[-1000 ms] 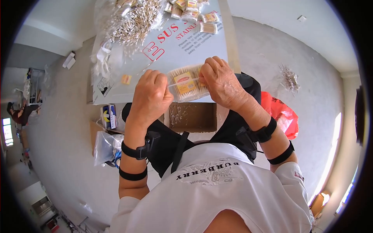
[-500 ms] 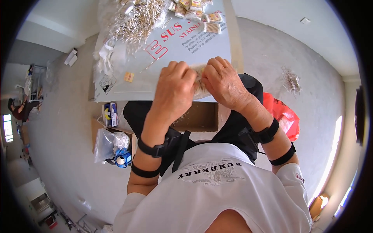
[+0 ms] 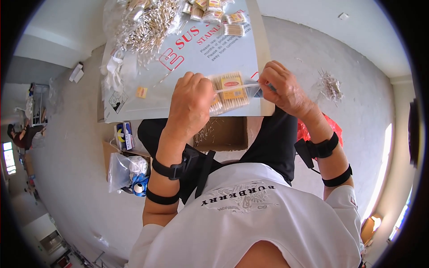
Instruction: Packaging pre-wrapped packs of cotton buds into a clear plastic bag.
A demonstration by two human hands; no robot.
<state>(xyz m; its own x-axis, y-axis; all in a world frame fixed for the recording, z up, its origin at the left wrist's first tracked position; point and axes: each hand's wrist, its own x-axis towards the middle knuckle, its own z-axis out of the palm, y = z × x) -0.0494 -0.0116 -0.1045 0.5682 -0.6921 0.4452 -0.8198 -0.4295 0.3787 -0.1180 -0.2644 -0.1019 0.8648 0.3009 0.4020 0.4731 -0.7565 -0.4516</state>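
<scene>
A clear plastic bag of cotton swabs (image 3: 229, 103) with a yellow label lies flat near the front edge of the table. Closed over the bag's left side is my left hand (image 3: 193, 99), its fingertips hidden behind the knuckles. My right hand (image 3: 281, 87), off the bag's right side, pinches a stretched whitish strip of plastic (image 3: 251, 85). This strip runs taut across the bag toward the left hand. Whether it is the bag's own edge or a separate piece, I cannot tell. A small yellow label card (image 3: 141, 92) lies on the table to the left.
A heap of loose cotton swabs (image 3: 149, 29) in clear plastic sits far left on the table (image 3: 152, 105). Several packed swab bundles (image 3: 234, 30) lie beyond. Below is a cardboard box (image 3: 225, 145) with swabs inside. A red bag (image 3: 328, 127) and scattered swabs (image 3: 330, 85) are on the floor at right.
My right hand has moved right, away from the left hand, drawing the plastic strip out. The labelled swab bag now shows between the hands. My left hand has shifted slightly left.
</scene>
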